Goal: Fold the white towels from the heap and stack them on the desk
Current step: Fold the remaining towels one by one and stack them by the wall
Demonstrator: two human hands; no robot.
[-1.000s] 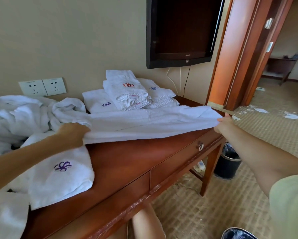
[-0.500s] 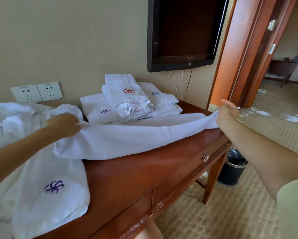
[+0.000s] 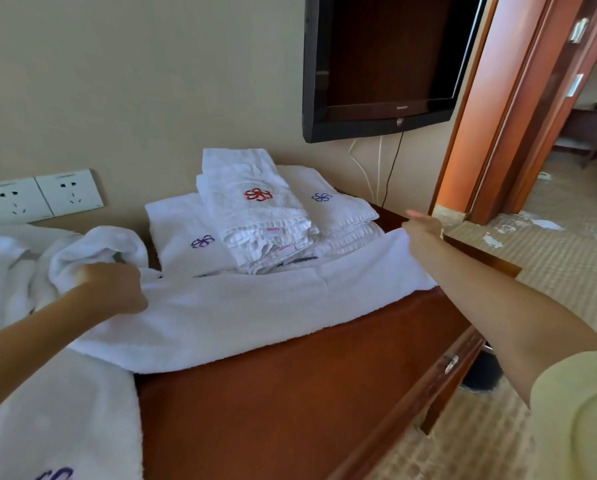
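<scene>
The fingers (image 3: 135, 284) of the left hand (image 3: 113, 289) are curled tight round the bunched left end of a white towel (image 3: 255, 306). At 3 o'clock from it, the right hand (image 3: 423, 230) grips the towel's far right corner. One fingertip sticks out straight, and the pinch itself is hidden behind the back of the hand. The towel is pulled long between the two hands and lies across the worktop (image 3: 307, 393), its near edge sagging toward 6 o'clock and its far edge touching the foot of the stack (image 3: 255, 209).

This looks like the spreading step: the towel is stretched out but not yet doubled over. The next move probably calls for both hands to bring one long edge or one end across onto the other, keeping the corners matched so the fold comes out square.

The stack of folded towels, bearing red and purple emblems, stands at 12 o'clock against the wall and leaves no slack behind the towel. The unfolded heap (image 3: 10, 265) crowds in at 9 o'clock, touching the left hand. Another white towel with a purple mark (image 3: 65, 427) overhangs the worktop at 7 o'clock. Bare wood lies open from 5 to 6 o'clock, the best room for folding. The right hand is at the worktop's end at 3 o'clock, so that corner could slip over the edge.
</scene>
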